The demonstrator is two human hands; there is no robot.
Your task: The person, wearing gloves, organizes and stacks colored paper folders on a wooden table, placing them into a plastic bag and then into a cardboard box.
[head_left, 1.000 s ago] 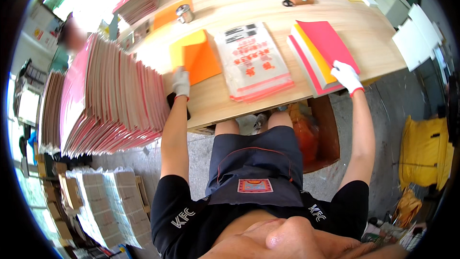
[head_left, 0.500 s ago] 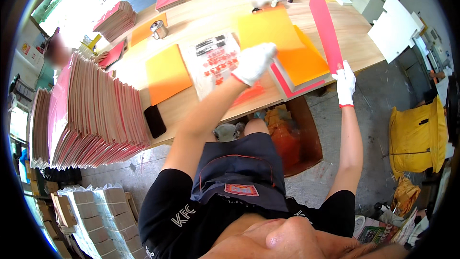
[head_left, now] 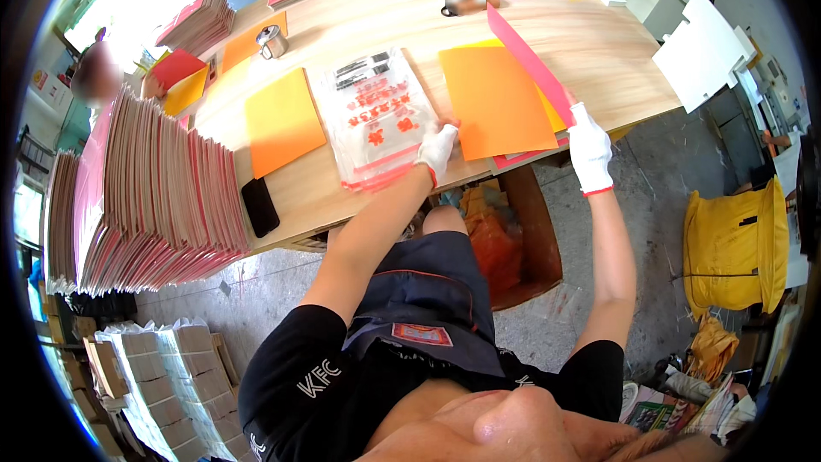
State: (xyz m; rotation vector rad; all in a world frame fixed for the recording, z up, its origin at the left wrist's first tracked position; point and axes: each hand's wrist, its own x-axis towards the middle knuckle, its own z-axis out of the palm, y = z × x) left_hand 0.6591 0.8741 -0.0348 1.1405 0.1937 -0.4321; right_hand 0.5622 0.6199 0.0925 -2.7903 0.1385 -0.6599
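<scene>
My right hand, in a white glove, grips the near end of a pink sheet. That sheet stands raised and tilted over the right side of an orange sheet. Beneath the orange sheet, yellow shows at the edges and a pink edge along the near side. My left hand, also in a white glove, is low at the table's front, between the orange sheet's left edge and a stack of clear plastic bags with red print. Its fingers are bent and partly hidden; whether they pinch anything is unclear.
Another orange sheet lies left of the bags, near a black phone. A tall stack of pink-edged folders fills the left side. A metal cup stands farther back. At the far left a co-worker's hand is beside red and yellow sheets.
My left hand has come down and nearer to the table's front edge. The orange sheet now lies over the pile. The pink sheet in my right hand has swung left over it.
</scene>
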